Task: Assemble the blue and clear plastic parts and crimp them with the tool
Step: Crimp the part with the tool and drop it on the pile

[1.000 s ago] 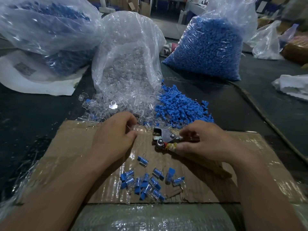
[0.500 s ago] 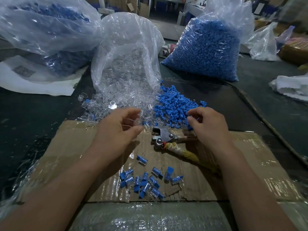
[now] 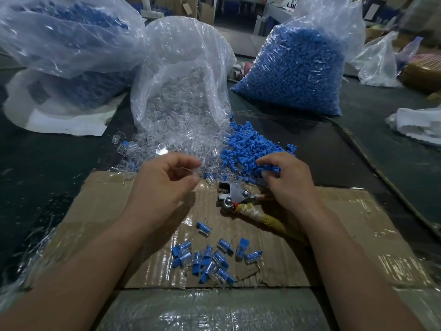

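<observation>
Centrally, the crimping tool lies on the cardboard, beyond the assembled pieces. Your left hand curls at the clear parts, your right hand over the blue parts; whether either grips a piece cannot be told

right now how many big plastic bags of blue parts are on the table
2. A crumpled clear plastic bag of blue parts at the back left; a fuller blue-filled bag at the back right. More may be hidden.

Crimp tool on cardboard, between both hands.
</observation>
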Tool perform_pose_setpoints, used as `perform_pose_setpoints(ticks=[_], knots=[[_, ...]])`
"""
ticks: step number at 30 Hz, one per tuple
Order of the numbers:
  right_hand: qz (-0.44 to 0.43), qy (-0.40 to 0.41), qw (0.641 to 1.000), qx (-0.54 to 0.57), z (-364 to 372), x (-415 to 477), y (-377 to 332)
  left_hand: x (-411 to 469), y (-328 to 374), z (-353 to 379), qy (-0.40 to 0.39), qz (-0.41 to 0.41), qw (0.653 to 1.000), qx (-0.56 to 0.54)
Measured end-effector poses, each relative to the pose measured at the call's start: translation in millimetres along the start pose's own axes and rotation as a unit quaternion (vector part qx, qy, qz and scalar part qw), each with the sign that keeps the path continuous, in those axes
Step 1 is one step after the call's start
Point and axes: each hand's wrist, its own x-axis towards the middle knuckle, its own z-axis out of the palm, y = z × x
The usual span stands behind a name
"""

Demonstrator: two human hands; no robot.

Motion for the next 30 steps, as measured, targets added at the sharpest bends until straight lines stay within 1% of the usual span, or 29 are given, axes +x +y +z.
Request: perform_pose_setpoints(ticks=[4,8,14,15,18,19,24,27,30], knots=[[0.014,0.028,0.999,0.024,-2.3,-0.5,1.7,0.0,-0.5,0.3,0.004,0.02,1.0,0.005],[0.011,0.053,0.998,0.028,-2.8,-1.9,1.1,1.0,-2.1,0.6,0.016,-0.005,1.0,-0.023],[0.026,0.035,0.999,0.008,-2.8,-1.2,2.9,0.4,0.6,2.1,0.005,-0.004,1.0,-0.014],[0.03,0.03,0.999,-0.002,-3.0,-0.8,3.5,-0.5,1.7,3.0,0.002,-0.009,1.0,-0.027],[0.05,-0.012,0.998,-0.045,-2.3,-0.1,5.2,-3.3,6.1,6.6,-0.004,-0.054,0.991,-0.126],[0.053,-0.021,0.997,-0.053,-1.6,0.1,5.5,-4.2,7.5,7.4,-0.007,-0.063,0.988,-0.142],[0.05,-0.01,0.998,-0.039,0.0,0.6,5.7,-5.5,9.1,7.3,-0.012,-0.067,0.988,-0.137],[0.043,0.0,0.999,-0.028,0.3,0.1,5.5,-5.5,7.8,6.7,-0.01,-0.052,0.994,-0.091],[0.046,0.019,0.999,-0.008,-0.9,-0.7,5.6,-4.6,5.9,4.9,0.0,-0.054,0.995,-0.083]])
